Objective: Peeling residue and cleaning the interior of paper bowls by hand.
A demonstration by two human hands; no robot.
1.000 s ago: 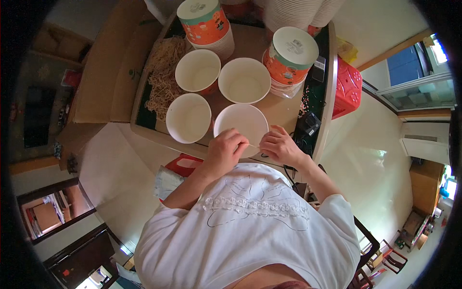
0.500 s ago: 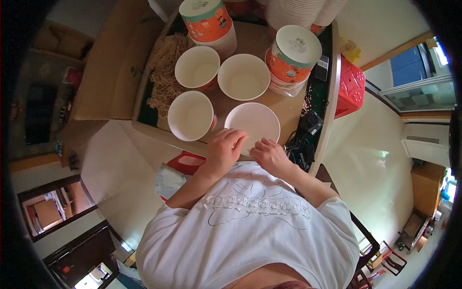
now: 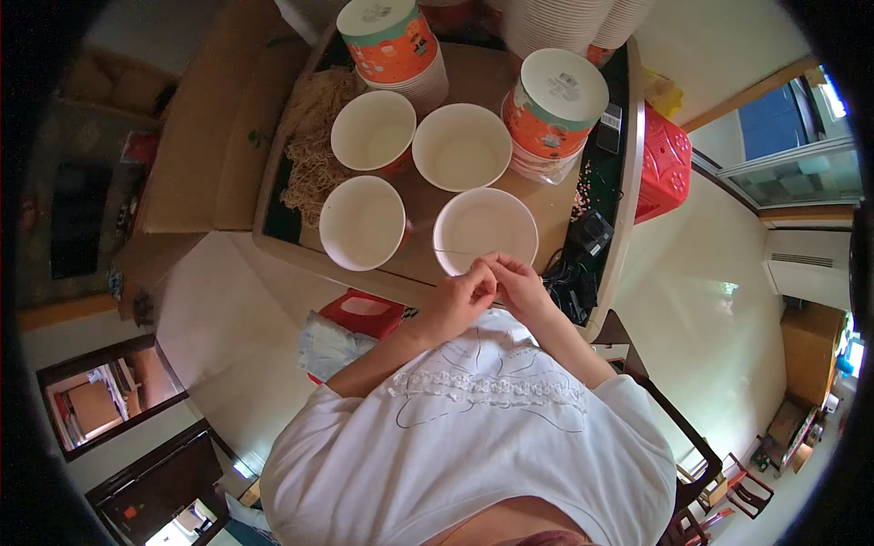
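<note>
Both my hands are together over the near rim of a white paper tub (image 3: 487, 218). My left hand (image 3: 462, 302) has its fingers curled in a pinch, touching the right. My right hand (image 3: 519, 287) is also closed, thumb and fingertips pressed together. A thin pale strand (image 3: 455, 252) runs left from the fingertips across the tub's mouth; its held end is hidden among the fingers. Alongside stand more open paper tubs: one at near left (image 3: 362, 223), one at far left (image 3: 373, 130) and one at far centre (image 3: 462, 147). Their insides look bare.
Upside-down stacks of orange printed tubs stand behind, left (image 3: 391, 41) and right (image 3: 555, 100). Tan stringy fibre (image 3: 314, 159) lies along the table's left side, beside a cardboard box (image 3: 196, 136). Black cables and a small device (image 3: 592, 232) sit at right, near a red stool (image 3: 663, 164).
My hands have come together from slightly apart, the left moving right and nearer me. The thin strand now shows across the tub. The near right tub has shifted slightly right.
</note>
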